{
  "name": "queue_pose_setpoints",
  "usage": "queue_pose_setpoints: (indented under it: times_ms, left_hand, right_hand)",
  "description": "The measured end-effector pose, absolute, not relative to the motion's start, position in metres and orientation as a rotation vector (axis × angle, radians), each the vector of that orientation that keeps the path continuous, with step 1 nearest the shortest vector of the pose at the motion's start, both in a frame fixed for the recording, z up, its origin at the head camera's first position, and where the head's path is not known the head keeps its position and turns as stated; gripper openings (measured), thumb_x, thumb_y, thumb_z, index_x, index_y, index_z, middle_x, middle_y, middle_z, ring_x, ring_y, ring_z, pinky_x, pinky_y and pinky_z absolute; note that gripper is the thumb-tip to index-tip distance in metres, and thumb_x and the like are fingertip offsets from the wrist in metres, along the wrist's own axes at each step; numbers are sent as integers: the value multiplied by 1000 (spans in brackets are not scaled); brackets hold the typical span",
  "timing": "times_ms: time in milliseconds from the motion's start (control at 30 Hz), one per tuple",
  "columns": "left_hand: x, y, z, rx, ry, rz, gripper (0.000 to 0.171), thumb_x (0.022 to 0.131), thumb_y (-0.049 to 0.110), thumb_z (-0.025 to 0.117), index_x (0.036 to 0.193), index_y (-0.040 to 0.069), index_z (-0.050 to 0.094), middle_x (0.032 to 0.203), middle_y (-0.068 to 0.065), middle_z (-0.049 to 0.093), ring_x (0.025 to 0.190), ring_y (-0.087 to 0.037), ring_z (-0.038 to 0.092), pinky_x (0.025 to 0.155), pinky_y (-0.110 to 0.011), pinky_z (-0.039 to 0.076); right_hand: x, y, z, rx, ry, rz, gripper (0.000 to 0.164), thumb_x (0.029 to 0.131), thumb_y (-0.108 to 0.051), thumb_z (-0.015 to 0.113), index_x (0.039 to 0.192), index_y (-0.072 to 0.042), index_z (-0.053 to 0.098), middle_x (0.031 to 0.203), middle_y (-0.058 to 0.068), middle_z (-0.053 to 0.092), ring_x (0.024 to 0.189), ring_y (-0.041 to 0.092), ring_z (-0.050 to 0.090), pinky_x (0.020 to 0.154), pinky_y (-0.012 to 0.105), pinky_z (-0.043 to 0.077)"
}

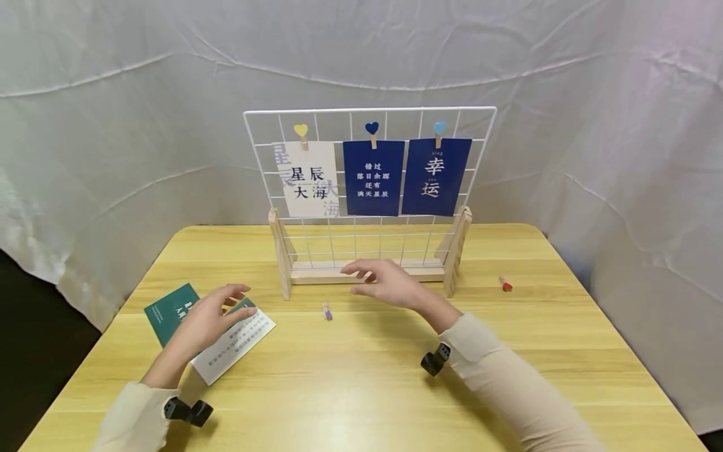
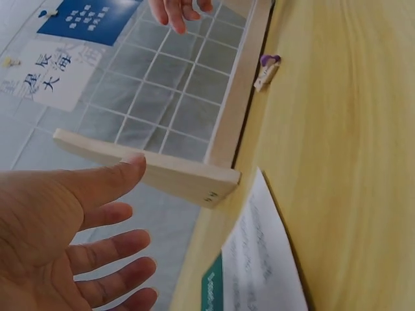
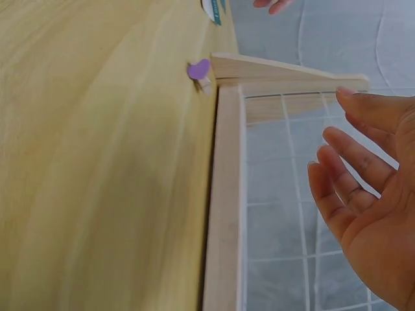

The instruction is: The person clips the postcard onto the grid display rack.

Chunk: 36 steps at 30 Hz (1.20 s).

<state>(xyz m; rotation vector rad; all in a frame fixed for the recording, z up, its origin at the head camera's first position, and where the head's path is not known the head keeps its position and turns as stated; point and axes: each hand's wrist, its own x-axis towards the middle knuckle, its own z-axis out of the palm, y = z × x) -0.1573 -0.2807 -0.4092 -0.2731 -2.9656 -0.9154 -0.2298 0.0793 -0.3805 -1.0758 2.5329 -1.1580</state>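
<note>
My left hand [image 1: 204,319] hovers over two cards at the left, a green card [image 1: 169,311] and a white card [image 1: 240,342] with printed text; its fingers are spread and hold nothing. My right hand [image 1: 386,284] hangs in the air before the lower part of a white wire grid [image 1: 369,111] on a wooden stand [image 1: 280,257], fingers loosely bent around nothing. Between the hands a small wooden clip with a purple heart [image 1: 327,312] lies on the table. In the right wrist view that purple heart clip [image 3: 200,71] is beside the stand's foot.
Three cards hang on the grid: a white card [image 1: 310,179] under a yellow heart clip [image 1: 302,133], a blue card [image 1: 373,179] under a dark blue one, and another blue card [image 1: 436,176] under a light blue one. A red heart clip [image 1: 506,285] lies at right.
</note>
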Motion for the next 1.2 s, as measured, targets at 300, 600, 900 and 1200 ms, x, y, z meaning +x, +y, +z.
queue_pose_setpoints:
  times_ms: [300,600,900,1200]
  left_hand:
    - [-155,-291,-423,-273,-3009,-894,54,90,32,72,132,2,56,125,-21,59,109,-39,56,81,-54,50]
    - [-150,-301,-430,-224,-3079,-807,64,85,33,77,137,4,54,129,-21,58,112,-42,54,84,-59,46]
    - [-147,-311,-434,-246,-3084,-719,69,78,32,83,134,1,56,125,-26,58,111,-45,54,85,-62,43]
    - [-143,-318,-438,-231,-3085,-692,72,73,29,86,131,-2,56,125,-30,56,115,-52,48,91,-66,40]
  right_hand:
    - [-237,63,-398,-1095,2506,-1105,42,88,-10,73,129,-10,63,129,4,63,113,32,59,96,41,48]
    - [-243,51,-412,-1090,2414,-1053,43,88,-9,74,129,-11,63,134,1,58,124,22,52,99,34,47]
    - [-248,42,-424,-1087,2327,-1056,44,85,-11,77,127,-10,64,132,-1,58,122,24,53,99,37,46]
    - [-249,35,-435,-1052,2340,-1011,42,85,-18,78,125,-17,66,133,-7,57,121,17,52,103,39,41]
